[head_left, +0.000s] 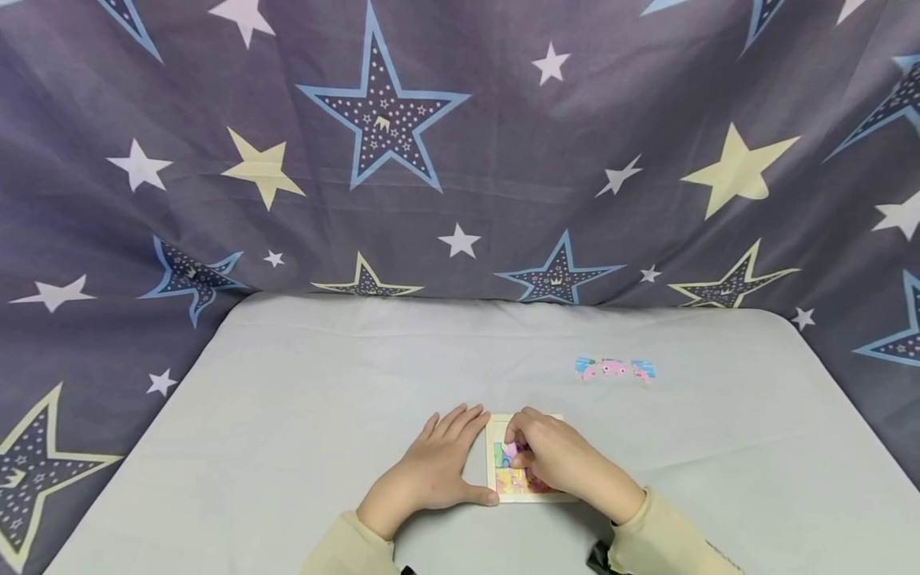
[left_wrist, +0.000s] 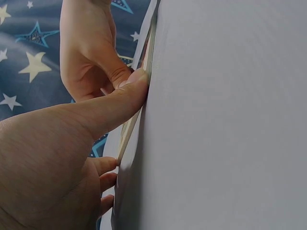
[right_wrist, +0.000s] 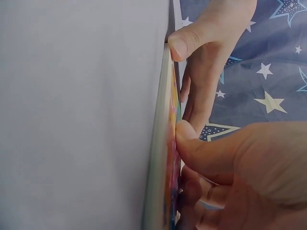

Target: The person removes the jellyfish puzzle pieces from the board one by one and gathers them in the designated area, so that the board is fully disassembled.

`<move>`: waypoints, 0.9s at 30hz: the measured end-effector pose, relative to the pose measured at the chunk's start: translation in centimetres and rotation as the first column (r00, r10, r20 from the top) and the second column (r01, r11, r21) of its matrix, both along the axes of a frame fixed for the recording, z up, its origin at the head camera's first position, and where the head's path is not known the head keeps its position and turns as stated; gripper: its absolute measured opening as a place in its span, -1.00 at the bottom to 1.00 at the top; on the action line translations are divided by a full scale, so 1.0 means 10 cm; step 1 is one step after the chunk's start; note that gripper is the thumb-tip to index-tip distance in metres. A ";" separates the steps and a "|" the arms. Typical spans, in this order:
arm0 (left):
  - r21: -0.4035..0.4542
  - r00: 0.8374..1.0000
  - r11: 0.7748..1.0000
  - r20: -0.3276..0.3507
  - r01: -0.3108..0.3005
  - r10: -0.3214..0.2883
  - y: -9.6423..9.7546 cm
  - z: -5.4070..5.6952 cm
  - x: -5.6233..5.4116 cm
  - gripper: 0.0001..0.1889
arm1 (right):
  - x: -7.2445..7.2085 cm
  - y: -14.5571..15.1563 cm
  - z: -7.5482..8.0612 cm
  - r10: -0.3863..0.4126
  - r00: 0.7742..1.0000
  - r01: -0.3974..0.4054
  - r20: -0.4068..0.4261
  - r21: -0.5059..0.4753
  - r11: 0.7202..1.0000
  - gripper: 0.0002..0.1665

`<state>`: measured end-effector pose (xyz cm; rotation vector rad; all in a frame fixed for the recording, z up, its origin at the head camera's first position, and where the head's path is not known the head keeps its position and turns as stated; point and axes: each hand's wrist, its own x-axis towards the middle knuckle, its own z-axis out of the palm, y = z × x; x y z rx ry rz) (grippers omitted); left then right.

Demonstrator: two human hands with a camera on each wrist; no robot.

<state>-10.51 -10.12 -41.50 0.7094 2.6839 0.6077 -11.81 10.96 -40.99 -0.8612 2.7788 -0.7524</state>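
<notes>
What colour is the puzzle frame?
Pale cream; the puzzle frame shows best in the head view.

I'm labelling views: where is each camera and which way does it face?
Head: on the head, facing forward and down at the puzzle frame on the table; left hand, right hand and sleeves show.
Left wrist: on that wrist, facing the frame's edge past the left hand; right hand beyond.
Right wrist: on that wrist, facing the frame's edge past the right hand; left hand beyond.
Shared: both wrist views show both hands and the starry cloth.

Left hand (head_left: 440,465), right hand (head_left: 561,454): two. Puzzle tray (head_left: 491,451) under right hand: one. Loose pieces (head_left: 614,367) beyond right hand: apparently three. Sleeves (head_left: 668,537): two.
</notes>
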 end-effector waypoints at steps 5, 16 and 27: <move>0.002 1.000 1.000 -0.001 0.001 -0.001 0.00 0.00 0.01 0.12 | 0.00 0.01 -0.02 0.002 1.000 -0.002 0.003 -0.010 1.000 -0.73; 0.002 1.000 1.000 0.001 0.007 -0.007 -0.01 0.00 0.00 0.13 | -0.01 0.02 0.00 0.009 0.999 -0.009 0.032 -0.024 1.000 -0.73; 0.001 1.000 1.000 0.014 0.006 -0.006 -0.01 -0.01 -0.01 0.13 | -0.03 0.02 0.00 0.015 0.998 -0.014 0.053 -0.019 1.000 -0.73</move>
